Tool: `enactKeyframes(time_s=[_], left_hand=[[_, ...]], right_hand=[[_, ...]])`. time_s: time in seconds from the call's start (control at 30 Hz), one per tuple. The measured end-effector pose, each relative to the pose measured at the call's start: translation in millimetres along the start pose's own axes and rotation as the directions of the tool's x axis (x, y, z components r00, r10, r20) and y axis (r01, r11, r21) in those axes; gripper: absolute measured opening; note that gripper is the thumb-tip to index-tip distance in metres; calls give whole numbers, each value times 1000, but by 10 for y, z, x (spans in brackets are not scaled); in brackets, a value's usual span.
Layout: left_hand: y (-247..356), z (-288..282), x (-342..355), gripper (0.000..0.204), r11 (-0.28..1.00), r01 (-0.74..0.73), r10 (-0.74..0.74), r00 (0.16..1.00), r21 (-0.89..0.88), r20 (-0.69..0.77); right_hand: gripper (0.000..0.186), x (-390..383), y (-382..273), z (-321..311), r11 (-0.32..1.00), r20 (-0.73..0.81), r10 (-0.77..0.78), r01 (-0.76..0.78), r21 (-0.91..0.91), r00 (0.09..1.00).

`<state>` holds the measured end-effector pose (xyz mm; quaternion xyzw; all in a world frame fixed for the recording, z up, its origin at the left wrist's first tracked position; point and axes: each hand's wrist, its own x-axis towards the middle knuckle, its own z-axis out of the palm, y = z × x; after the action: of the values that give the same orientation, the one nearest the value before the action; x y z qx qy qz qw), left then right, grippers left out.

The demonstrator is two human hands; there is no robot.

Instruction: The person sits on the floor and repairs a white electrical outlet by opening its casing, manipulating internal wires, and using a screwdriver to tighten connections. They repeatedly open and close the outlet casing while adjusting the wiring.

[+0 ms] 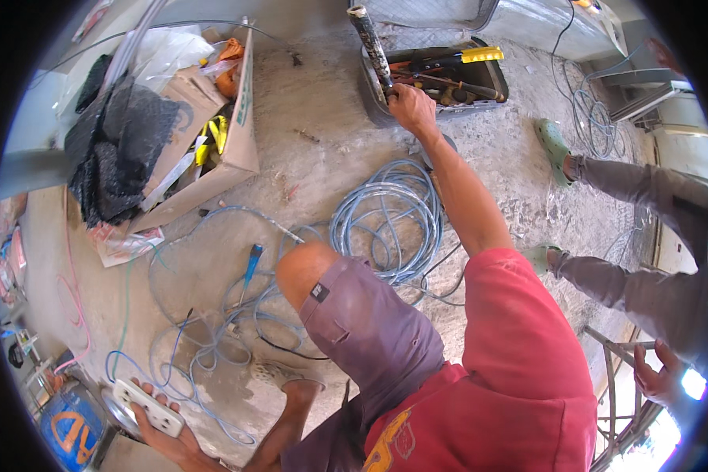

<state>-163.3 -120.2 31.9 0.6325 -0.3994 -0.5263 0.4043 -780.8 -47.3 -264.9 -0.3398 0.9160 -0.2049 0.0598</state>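
Observation:
At the lower left, my left hand point(161, 421) is closed around a white power strip point(151, 409) with several socket holes on its face. My right arm stretches forward to a dark toolbox point(492, 98), where my right hand point(414, 108) closes at the lower end of a black, paint-speckled handle point(370, 43). That handle tilts up over the box's left side; its tool head is not visible. A yellow-handled tool point(480, 54) lies among other tools inside. Coiled blue-grey cable point(389, 228) rests on the floor below my right arm.
A cardboard box point(240, 149) of bags and scraps stands at the left. Loose cable and a blue-handled screwdriver point(253, 256) lie near my knee. At the right are another person's legs point(637, 177), green clogs point(553, 149) and hand point(658, 374). A blue container point(71, 425) sits lower left.

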Motion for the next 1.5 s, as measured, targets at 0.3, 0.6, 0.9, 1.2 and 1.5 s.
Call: enactKeyframes(time_s=[0.3,0.6,0.9,1.2,1.5], left_hand=[[-735,-83,3,50,975,203,-194,976,-94,100],[-726,-178,147,44,983,145,-141,989,-110,44],[-461,-266,169,42,991,47,-36,995,-126,92],[-450,237,105,46,998,37,-39,998,-46,-45],[-401,923,190,47,996,83,-81,993,23,-86]], right_hand=[[33,611,1161,-363,915,-130,-57,-1,-403,990],[28,622,989,-251,923,-122,-384,384,-23,915],[29,439,627,-53,979,88,-188,180,93,978],[21,331,421,46,961,-596,199,-36,274,778],[10,285,395,2,967,-630,183,-21,255,755]])
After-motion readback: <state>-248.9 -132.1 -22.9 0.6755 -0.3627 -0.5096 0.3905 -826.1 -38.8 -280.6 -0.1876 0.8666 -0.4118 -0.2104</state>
